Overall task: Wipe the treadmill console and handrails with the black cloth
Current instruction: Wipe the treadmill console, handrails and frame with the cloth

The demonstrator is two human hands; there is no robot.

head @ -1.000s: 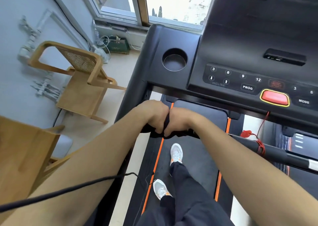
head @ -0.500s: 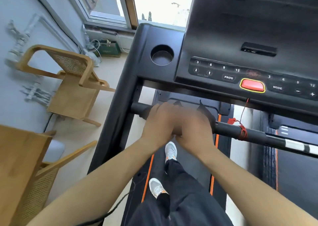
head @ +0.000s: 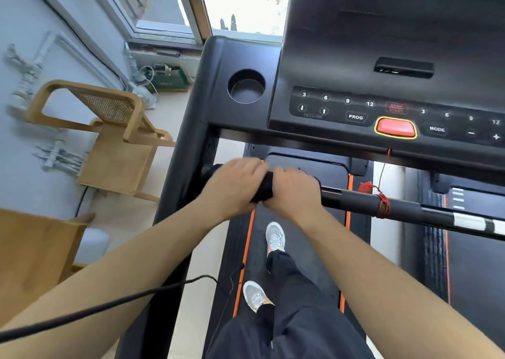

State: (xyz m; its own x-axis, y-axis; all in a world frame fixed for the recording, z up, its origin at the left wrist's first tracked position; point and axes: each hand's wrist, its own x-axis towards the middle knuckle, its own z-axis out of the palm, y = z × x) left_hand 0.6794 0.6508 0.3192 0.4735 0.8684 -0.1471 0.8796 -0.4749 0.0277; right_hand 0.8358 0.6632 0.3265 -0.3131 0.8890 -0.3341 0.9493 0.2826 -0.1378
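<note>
The black treadmill console (head: 355, 58) fills the upper right, with a button row and a red stop button (head: 395, 127). Below it a black handrail (head: 355, 200) runs across from the left upright to the right edge. The black cloth (head: 265, 190) is wrapped around the rail's left part; only a strip shows between my hands. My left hand (head: 234, 185) and my right hand (head: 293, 192) sit side by side, both closed over the cloth and the rail.
A red safety cord (head: 381, 200) is tied around the rail right of my hands. A round cup holder (head: 246, 86) sits left of the buttons. Wooden chairs (head: 109, 140) stand on the floor at left. A black cable (head: 109, 308) crosses my left forearm. My feet stand on the belt (head: 306, 238).
My hands, bunched together on the rail, have shifted along it with the cloth: to the right, then back toward the left upright. The view has swung slightly.
</note>
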